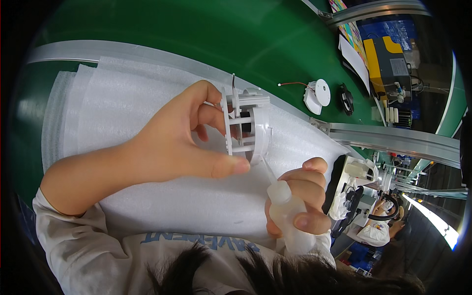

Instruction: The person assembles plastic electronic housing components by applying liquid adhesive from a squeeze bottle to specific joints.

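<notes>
Left hand (179, 135) is gripping a white housing (261, 129) beyond the right hand (306, 189), which is clasping a squeeze bottle (289, 214), nozzle (269, 172) at the housing's edge; work seems under way, its remainder unclear.

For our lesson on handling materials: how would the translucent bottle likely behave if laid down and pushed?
The bottle might roll, given its rounded body. It would probably give under pressure, since its translucent wall looks like soft plastic. The thin nozzle could bend or catch if knocked.
</notes>
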Available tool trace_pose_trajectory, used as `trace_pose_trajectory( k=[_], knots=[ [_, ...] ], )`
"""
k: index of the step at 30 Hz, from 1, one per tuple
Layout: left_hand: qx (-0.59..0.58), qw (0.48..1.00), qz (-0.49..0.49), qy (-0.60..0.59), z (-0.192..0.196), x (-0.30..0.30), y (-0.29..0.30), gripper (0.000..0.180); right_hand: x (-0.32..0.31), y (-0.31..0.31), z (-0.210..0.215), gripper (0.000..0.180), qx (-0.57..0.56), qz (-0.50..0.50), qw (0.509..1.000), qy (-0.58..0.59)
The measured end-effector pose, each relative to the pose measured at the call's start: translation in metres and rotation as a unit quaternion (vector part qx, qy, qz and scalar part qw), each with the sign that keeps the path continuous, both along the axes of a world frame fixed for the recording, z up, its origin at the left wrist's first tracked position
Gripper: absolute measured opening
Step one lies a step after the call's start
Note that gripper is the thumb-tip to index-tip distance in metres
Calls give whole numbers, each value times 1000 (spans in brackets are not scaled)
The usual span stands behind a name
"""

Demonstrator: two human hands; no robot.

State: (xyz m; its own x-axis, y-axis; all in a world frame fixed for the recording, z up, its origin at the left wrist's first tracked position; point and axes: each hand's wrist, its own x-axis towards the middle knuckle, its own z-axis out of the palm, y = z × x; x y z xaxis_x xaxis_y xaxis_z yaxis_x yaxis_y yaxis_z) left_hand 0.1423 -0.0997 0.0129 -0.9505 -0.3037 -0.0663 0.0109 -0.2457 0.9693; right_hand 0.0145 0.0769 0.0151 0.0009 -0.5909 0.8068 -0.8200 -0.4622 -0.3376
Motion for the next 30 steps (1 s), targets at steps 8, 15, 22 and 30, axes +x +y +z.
trace_pose_trajectory(
  k=[8, 15, 22, 30],
  knots=[
    [105, 994, -21, -11, -1, -1, -6, 55, 0, -4, -1, 40, 5, 2, 1000, -8],
    [130, 991, -18, -13, -5, -1, -12, 59, 1, -9, -1, 39, 20, -6, 1000, -1],
    [171, 984, -29, -48, -16, 0, -18, 76, 3, -13, -6, 38, 38, -10, 999, -5],
    [214, 976, -37, -29, -15, -4, -26, 74, 1, -21, -6, 40, 50, -10, 999, -2]
  ],
)
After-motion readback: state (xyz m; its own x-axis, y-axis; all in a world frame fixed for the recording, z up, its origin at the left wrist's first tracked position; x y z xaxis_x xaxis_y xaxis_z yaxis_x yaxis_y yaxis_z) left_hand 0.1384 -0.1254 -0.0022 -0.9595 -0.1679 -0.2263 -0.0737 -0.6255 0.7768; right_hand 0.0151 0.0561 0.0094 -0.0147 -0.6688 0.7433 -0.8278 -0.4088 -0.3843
